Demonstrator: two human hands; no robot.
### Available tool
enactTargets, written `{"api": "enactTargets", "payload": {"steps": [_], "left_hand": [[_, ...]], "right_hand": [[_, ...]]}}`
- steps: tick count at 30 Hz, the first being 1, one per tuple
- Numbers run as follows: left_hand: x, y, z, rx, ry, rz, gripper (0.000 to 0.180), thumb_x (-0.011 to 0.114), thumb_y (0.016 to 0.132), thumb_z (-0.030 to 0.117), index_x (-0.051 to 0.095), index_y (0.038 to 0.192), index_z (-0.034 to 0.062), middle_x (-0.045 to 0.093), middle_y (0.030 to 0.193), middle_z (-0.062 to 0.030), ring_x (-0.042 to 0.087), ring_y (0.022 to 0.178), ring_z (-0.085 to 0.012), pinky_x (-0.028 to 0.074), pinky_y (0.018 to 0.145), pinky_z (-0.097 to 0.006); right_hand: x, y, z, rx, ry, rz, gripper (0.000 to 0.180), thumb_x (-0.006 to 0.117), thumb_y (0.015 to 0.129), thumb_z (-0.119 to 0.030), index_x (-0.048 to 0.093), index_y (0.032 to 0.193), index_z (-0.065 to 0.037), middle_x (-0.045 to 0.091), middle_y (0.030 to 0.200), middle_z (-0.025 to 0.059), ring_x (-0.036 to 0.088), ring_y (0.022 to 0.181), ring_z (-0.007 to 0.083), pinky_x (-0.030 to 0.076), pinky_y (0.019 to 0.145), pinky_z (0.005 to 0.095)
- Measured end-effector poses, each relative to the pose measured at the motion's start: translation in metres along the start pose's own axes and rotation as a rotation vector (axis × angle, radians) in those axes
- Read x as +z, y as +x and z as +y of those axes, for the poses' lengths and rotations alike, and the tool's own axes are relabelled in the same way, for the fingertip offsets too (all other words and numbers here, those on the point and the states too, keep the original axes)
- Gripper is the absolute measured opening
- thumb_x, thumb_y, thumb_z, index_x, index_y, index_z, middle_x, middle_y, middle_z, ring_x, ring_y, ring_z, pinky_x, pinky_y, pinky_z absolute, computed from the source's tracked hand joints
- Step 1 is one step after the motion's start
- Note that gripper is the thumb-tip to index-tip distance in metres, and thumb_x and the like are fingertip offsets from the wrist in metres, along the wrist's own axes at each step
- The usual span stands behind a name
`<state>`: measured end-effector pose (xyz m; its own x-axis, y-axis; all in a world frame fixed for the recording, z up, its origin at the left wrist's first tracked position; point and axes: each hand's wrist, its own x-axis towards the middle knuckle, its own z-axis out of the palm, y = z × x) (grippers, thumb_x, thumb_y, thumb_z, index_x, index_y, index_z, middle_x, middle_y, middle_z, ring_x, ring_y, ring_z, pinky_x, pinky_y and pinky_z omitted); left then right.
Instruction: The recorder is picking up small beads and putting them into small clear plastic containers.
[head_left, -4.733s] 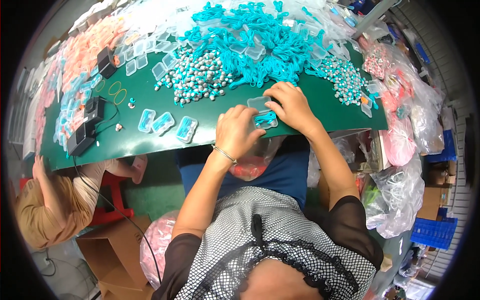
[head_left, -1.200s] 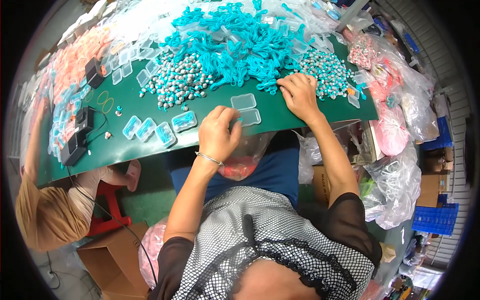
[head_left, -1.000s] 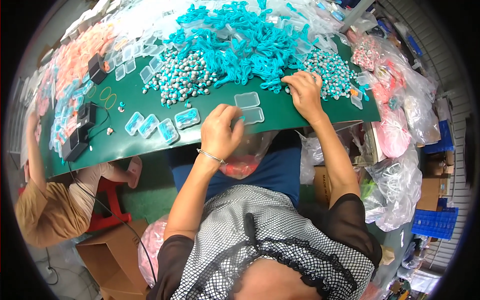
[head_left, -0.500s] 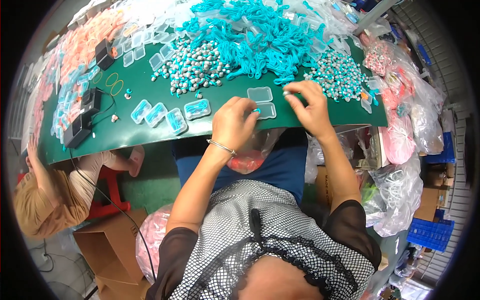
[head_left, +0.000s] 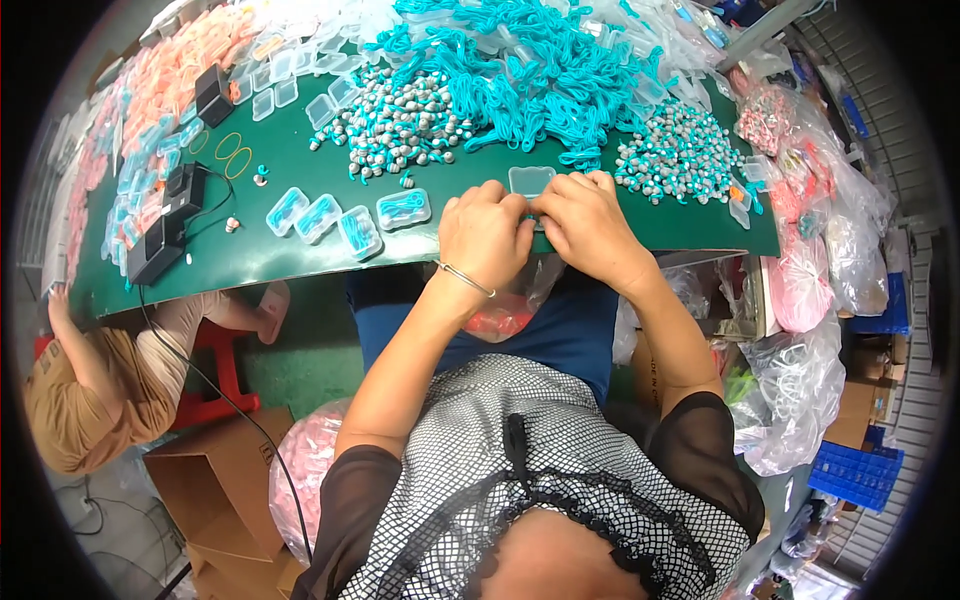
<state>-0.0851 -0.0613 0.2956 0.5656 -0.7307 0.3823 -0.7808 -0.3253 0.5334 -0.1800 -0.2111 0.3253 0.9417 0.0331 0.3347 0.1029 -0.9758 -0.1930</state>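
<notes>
At the table's front edge my left hand (head_left: 485, 237) and my right hand (head_left: 590, 228) meet, fingers bent and closed over the base of a small clear plastic box. Its open lid (head_left: 532, 181) shows just beyond my fingertips. What the fingers pinch is hidden, apart from a trace of teal between them. Left of my left hand lies a closed clear box (head_left: 403, 208) with teal cord inside, and similar filled boxes (head_left: 359, 232) lie beside it. Past my hands are a pile of small silver-and-teal pieces (head_left: 395, 125) and a heap of teal cord bundles (head_left: 550, 85).
A second pile of small silver-and-teal pieces (head_left: 680, 150) lies at the right on the green table (head_left: 330, 265). Black boxy devices (head_left: 157, 250) with a cable stand at the left. Another person (head_left: 95, 385) sits at lower left. Plastic bags (head_left: 800, 390) crowd the right side.
My right hand has moved left and nearer, bringing the small silver piece from its fingertips to the open box. My left hand has shifted slightly right; both hands now meet over the base.
</notes>
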Motion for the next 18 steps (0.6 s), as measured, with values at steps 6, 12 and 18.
{"api": "enactTargets", "payload": {"steps": [6,12,18], "left_hand": [[-0.008,-0.008,-0.005,-0.014,-0.085,-0.012,0.028,0.073,0.077,0.023,0.066,0.100,0.0081,0.061,0.087,-0.0107,0.061,0.086,-0.0313,0.045,0.074,-0.044],[0.003,0.001,-0.007,0.125,-0.100,0.006,0.038,0.075,0.075,0.023,0.064,0.107,0.0053,0.060,0.087,-0.0137,0.061,0.082,-0.0341,0.047,0.071,-0.046],[-0.003,-0.014,-0.029,0.083,-0.111,-0.003,0.039,0.076,0.076,0.020,0.063,0.111,0.0064,0.059,0.090,-0.0117,0.059,0.082,-0.0328,0.045,0.071,-0.043]], "right_hand": [[-0.002,0.012,0.002,0.029,0.117,-0.001,0.012,0.065,0.082,-0.009,0.065,0.094,-0.010,0.063,0.088,0.0044,0.059,0.088,0.0240,0.037,0.084,0.0395],[-0.020,0.029,0.048,0.090,-0.048,0.463,0.018,0.066,0.081,-0.009,0.068,0.099,-0.014,0.066,0.093,0.0035,0.061,0.091,0.0245,0.039,0.084,0.0436],[-0.050,-0.079,0.153,0.840,-0.531,0.652,0.029,0.065,0.079,-0.006,0.071,0.105,-0.016,0.061,0.117,0.0059,0.057,0.109,0.0296,0.044,0.091,0.0469]]}}
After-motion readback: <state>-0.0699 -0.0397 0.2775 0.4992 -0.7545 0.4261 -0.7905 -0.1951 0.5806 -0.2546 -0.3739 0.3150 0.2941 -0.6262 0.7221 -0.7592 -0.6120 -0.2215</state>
